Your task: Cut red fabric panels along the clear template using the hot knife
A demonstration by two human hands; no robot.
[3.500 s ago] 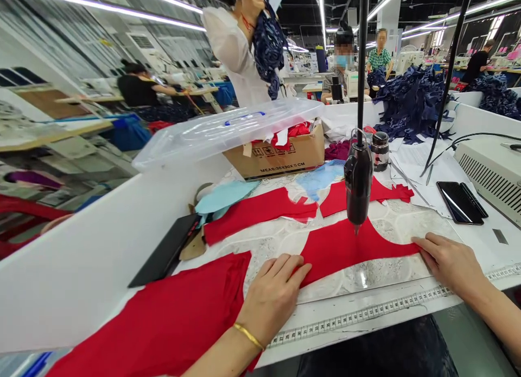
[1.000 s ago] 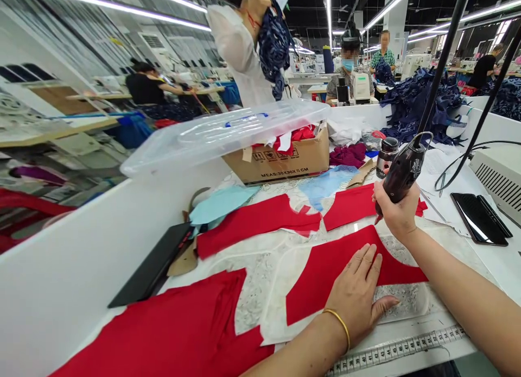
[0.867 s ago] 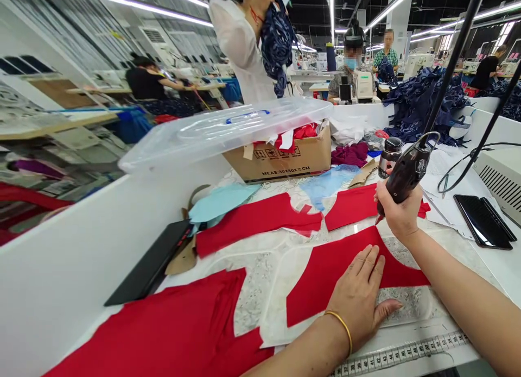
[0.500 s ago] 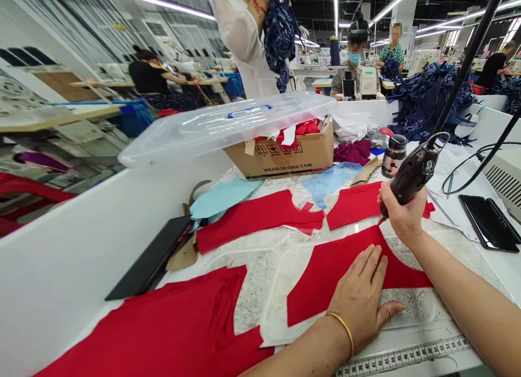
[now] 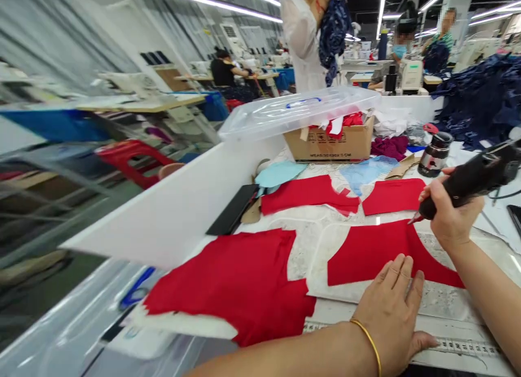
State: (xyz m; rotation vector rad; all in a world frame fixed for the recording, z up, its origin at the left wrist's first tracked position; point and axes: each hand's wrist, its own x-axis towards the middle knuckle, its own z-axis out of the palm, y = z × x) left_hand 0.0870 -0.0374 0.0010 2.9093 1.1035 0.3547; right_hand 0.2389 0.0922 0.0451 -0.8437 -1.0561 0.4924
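Observation:
My left hand (image 5: 393, 306) lies flat, fingers stretched out, on the lower edge of a red fabric piece (image 5: 366, 252). A gold bangle circles that wrist. My right hand (image 5: 456, 214) is wrapped round a black hand-held power tool (image 5: 480, 173), which is tilted. Its thin pointed tip is at the upper edge of the same fabric piece; whether it touches cannot be made out. Beneath the fabric is a whitish pattern sheet (image 5: 315, 257). Two smaller red pieces, one at the left (image 5: 303, 195) and one at the right (image 5: 393, 196), lie behind it.
A heap of red fabric (image 5: 236, 274) lies on the left, by a black flat case (image 5: 234, 208). Behind stand a cardboard box (image 5: 334, 146) under a clear plastic lid (image 5: 301, 113), and a dark jar (image 5: 435, 154). A measuring tape (image 5: 464, 346) runs along the front edge. Co-workers are beyond.
The view has swung left, so the table appears farther right. The power tool has tipped from steep to nearly level, its tip still by the fabric's upper edge. My left hand stays flat on the fabric.

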